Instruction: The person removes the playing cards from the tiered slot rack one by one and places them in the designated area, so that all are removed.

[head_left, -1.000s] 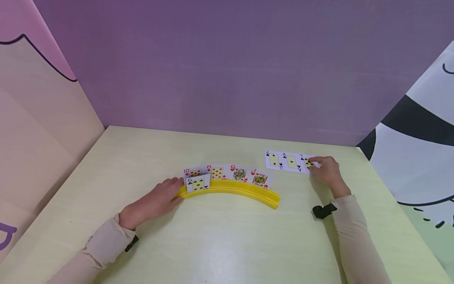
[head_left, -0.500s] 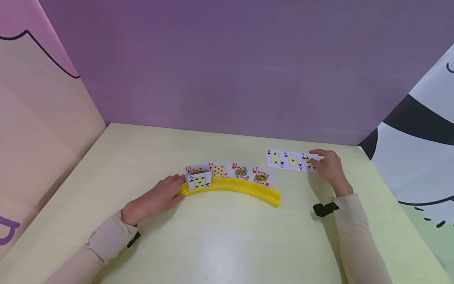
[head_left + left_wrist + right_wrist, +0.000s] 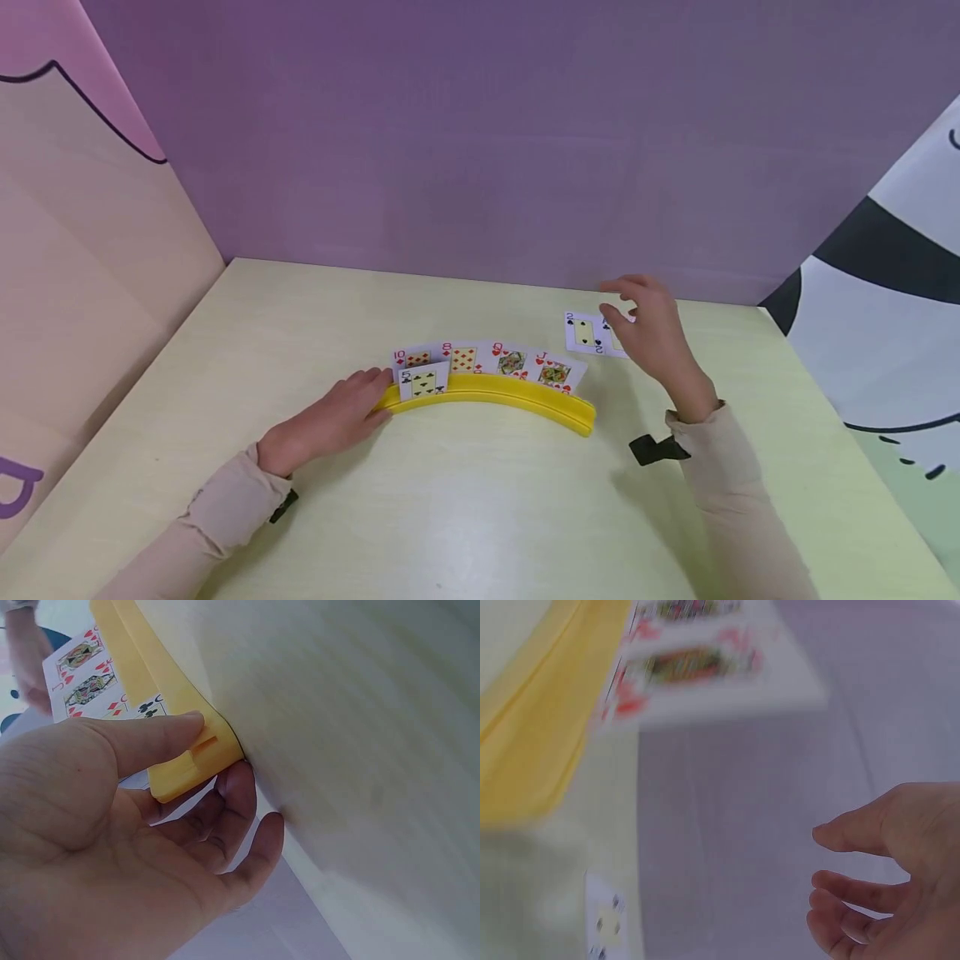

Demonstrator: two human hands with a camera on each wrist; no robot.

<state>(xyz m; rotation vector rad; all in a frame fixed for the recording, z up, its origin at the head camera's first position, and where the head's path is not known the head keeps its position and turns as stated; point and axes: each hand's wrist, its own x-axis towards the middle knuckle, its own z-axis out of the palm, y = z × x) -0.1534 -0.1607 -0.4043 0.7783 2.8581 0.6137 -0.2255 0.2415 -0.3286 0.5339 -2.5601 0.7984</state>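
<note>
A yellow curved card holder (image 3: pixel 517 393) stands on the table with a row of playing cards in it: the ten of diamonds (image 3: pixel 415 354), eight of diamonds (image 3: pixel 463 360), queen of hearts (image 3: pixel 512 362) and jack of hearts (image 3: pixel 555 373). The five of clubs (image 3: pixel 423 382) leans in front of the ten. My left hand (image 3: pixel 333 419) grips the holder's left end, thumb on the near side, as the left wrist view shows. Raised above the cards lying at the back right, my right hand (image 3: pixel 651 329) has its thumb and fingers apart, with nothing between them.
Flat on the table (image 3: pixel 480 517) lies the two of spades (image 3: pixel 583 332). The ace (image 3: pixel 617 336) beside it is partly hidden by my right hand; the seven is out of sight. A purple wall (image 3: pixel 480 150) rises along the table's back edge.
My right hand has lifted off the seven at the row's right end and moved left and up, over the ace. The left hand keeps its grip on the card holder.
</note>
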